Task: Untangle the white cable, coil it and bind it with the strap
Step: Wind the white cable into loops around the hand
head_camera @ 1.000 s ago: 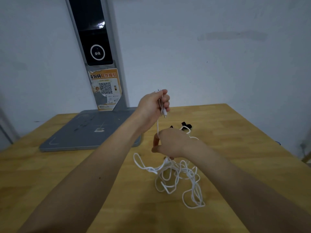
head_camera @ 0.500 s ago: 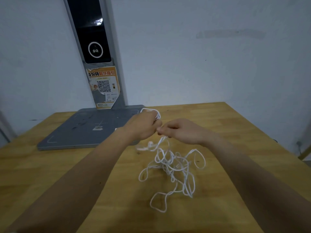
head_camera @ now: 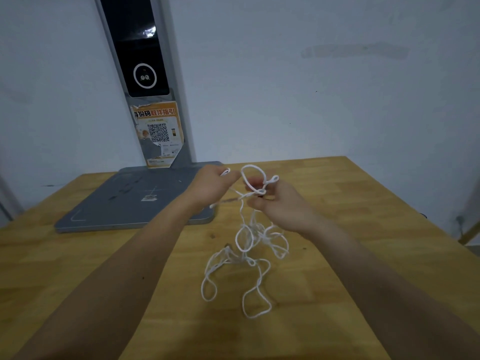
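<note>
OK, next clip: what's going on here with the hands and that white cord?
A person is working on a tangled white cable over a wooden table. The left hand grips one stretch of it, and the right hand pinches another, with small loops sticking up above its fingers. The rest hangs down in a knotted bunch, with the lowest loops on the tabletop. It is not untangled yet and no coil has been started. A grey stand base sits behind, to the left.

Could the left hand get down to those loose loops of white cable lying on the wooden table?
Probably yes. The left hand is closed on one part of the white cable, and nothing lies between it and the loops on the wooden table. It would have to let go or carry its strand along.
</note>
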